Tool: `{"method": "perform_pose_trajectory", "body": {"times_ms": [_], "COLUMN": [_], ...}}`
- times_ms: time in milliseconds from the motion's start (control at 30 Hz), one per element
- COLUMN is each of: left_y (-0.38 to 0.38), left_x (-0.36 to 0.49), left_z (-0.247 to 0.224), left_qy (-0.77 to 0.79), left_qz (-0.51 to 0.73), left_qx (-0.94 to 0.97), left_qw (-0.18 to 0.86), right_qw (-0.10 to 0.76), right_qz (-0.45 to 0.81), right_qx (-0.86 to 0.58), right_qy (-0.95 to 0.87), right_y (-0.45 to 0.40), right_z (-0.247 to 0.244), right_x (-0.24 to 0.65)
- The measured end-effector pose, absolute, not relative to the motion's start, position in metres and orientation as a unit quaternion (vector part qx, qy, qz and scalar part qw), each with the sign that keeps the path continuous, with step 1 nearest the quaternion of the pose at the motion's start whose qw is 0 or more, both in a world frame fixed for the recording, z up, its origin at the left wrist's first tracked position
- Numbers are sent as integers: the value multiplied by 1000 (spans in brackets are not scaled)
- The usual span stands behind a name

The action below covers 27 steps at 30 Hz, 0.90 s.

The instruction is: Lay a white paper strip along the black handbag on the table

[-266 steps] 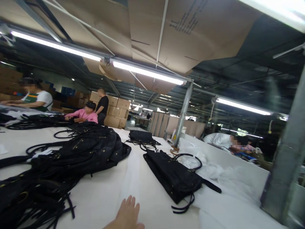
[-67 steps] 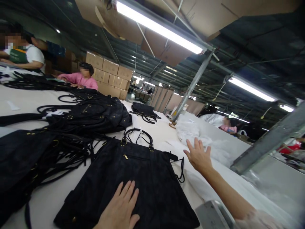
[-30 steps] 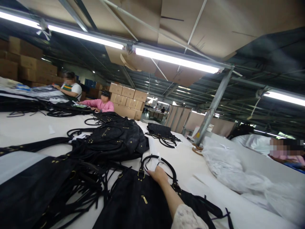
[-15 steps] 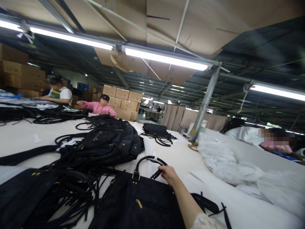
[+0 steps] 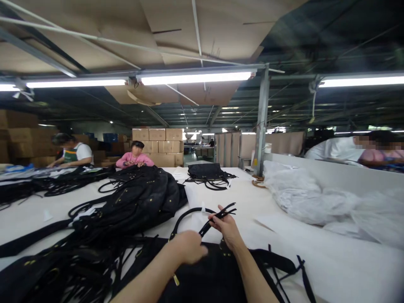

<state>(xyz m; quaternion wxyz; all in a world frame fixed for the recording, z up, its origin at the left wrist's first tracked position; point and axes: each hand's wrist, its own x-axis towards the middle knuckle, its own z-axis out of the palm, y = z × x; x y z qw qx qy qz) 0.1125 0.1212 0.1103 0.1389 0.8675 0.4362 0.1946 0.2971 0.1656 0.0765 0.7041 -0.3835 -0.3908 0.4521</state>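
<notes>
Once my left grip (image 5: pixel 191 248) had come in over the bag (image 5: pixel 211 269), I was at the straps (image 5: pixel 205 228) from two sides, where a moment earlier only the right had shown; I judged this meant the work on them had become two-handed. My right grip (image 5: pixel 226 226) was nearly closed, pinching the straps between thumb and fingers, with their loose ends fanning out past the fingertips. The left was curled and blurred by the lower end of the straps, and I could not tell whether it had hold of them. The straps slanted up from left to right above the bag's top edge, while the bag itself lay on the worktop (image 5: pixel 243 192) beneath my arms. Its handle (image 5: pixel 184 214) arched up just beyond the left grip, with a white wrap (image 5: pixel 203 209) around it.
</notes>
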Motion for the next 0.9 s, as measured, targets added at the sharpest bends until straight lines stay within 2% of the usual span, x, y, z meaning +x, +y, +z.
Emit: {"method": "perform_pose_trajectory", "body": {"times_ms": [133, 233, 300, 533, 700, 900], "left_y": [170, 176, 179, 197, 207, 210], "left_x": [160, 174, 176, 180, 179, 183], "left_z": [101, 71, 54, 41, 39, 38], "left_qy": [472, 490, 491, 455, 471, 486], "left_qz": [256, 323, 377, 481, 510, 491], "left_qx": [815, 755, 709, 561, 464, 474], "left_qw": [218, 292, 338, 496, 551, 546], "right_qw": [625, 491, 419, 326, 341, 466], "right_qz": [438, 355, 308, 224, 228, 403], "right_qx": [-423, -576, -673, -789, -782, -613], "right_qy": [-487, -549, -526, -470, -469, -495], "right_y": [162, 154, 148, 149, 153, 139], "right_z": [90, 95, 94, 75, 71, 93], "right_x": [305, 334, 353, 340, 329, 336]}}
